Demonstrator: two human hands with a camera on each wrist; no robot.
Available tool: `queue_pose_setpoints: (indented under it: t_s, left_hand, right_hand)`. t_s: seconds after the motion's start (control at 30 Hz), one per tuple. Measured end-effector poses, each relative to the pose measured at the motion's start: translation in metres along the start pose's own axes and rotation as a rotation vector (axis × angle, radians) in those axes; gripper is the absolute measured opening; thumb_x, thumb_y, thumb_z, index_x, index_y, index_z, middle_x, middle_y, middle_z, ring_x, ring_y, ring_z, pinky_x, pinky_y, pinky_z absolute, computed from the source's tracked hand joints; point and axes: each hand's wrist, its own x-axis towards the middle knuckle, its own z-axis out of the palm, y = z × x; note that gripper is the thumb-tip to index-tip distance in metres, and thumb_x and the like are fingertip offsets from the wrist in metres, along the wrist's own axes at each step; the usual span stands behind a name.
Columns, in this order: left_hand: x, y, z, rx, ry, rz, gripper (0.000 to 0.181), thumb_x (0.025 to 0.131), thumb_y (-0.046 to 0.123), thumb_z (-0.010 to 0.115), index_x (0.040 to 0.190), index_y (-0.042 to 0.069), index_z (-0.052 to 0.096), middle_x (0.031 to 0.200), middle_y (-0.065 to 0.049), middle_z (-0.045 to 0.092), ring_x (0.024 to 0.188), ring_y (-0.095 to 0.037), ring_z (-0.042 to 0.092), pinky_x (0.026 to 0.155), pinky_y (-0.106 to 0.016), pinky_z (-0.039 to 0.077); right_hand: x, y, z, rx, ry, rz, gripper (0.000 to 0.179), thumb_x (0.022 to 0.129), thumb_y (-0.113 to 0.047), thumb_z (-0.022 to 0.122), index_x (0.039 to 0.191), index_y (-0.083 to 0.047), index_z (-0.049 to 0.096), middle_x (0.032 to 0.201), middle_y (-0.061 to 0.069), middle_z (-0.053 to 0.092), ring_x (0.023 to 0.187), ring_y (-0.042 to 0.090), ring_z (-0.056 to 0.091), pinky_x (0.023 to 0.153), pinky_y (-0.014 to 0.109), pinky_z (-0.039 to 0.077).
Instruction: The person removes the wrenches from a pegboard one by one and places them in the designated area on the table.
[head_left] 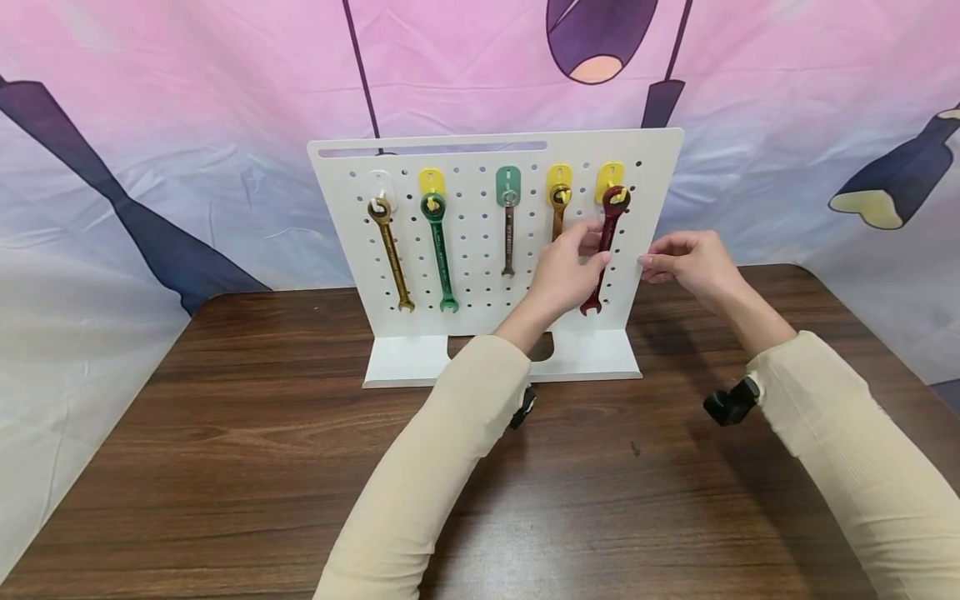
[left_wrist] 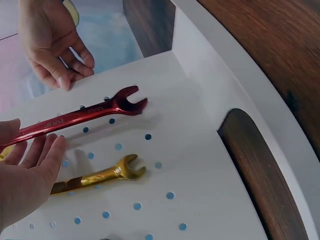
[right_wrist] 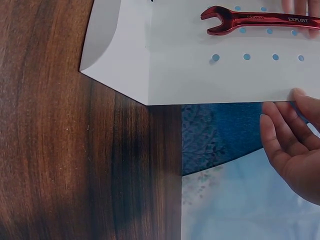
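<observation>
A red combination wrench [head_left: 609, 221] hangs from a yellow hook at the right end of a white pegboard [head_left: 480, 308]. My left hand [head_left: 566, 271] pinches its shaft between thumb and fingers; the open jaw points down. Beside it a gold wrench [left_wrist: 100, 179] hangs, its lower part hidden behind the left hand in the head view. My right hand [head_left: 693, 262] pinches the board's right edge, with the thumb at the front and the fingers behind, as the right wrist view shows.
Further left hang a small dark wrench [head_left: 509, 237], a green wrench [head_left: 441, 258] and a bronze-gold wrench [head_left: 392, 254]. The board stands on its white base [head_left: 408, 358] on a dark wooden table [head_left: 247, 433]. Close behind it hangs a patterned cloth [head_left: 465, 67].
</observation>
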Motion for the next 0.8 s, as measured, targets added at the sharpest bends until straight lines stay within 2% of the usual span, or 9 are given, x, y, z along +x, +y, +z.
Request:
queue_pose_setpoints:
  t_s: [0.23, 0.47, 0.8]
  left_hand:
    - [0.0030, 0.0048, 0.0034, -0.014, 0.059, 0.018, 0.033, 0.092, 0.012, 0.054, 0.125, 0.006, 0.050, 0.110, -0.007, 0.060, 0.099, -0.014, 0.057, 0.085, -0.019, 0.048]
    - [0.0001, 0.0038, 0.0021, -0.019, 0.113, 0.052, 0.023, 0.092, 0.009, 0.055, 0.115, 0.007, 0.055, 0.099, -0.007, 0.064, 0.088, -0.013, 0.059, 0.072, -0.017, 0.048]
    - [-0.0039, 0.0039, 0.0013, -0.093, 0.103, 0.065, 0.017, 0.090, 0.008, 0.058, 0.107, 0.009, 0.058, 0.090, -0.005, 0.067, 0.077, -0.010, 0.059, 0.064, -0.017, 0.048]
  right_hand:
    - [0.0002, -0.0010, 0.0012, -0.005, 0.003, -0.006, 0.025, 0.085, -0.008, 0.064, 0.094, 0.014, 0.059, 0.072, 0.001, 0.066, 0.066, 0.013, 0.064, 0.060, 0.025, 0.057]
    - [-0.0001, -0.0024, 0.0009, -0.011, 0.003, -0.008, 0.025, 0.085, -0.008, 0.064, 0.094, 0.015, 0.059, 0.071, 0.001, 0.066, 0.066, 0.013, 0.064, 0.061, 0.025, 0.057]
    - [-0.0003, -0.0014, 0.0006, -0.011, 0.008, -0.012, 0.025, 0.085, -0.008, 0.064, 0.094, 0.015, 0.058, 0.071, 0.002, 0.066, 0.066, 0.014, 0.065, 0.060, 0.025, 0.057]
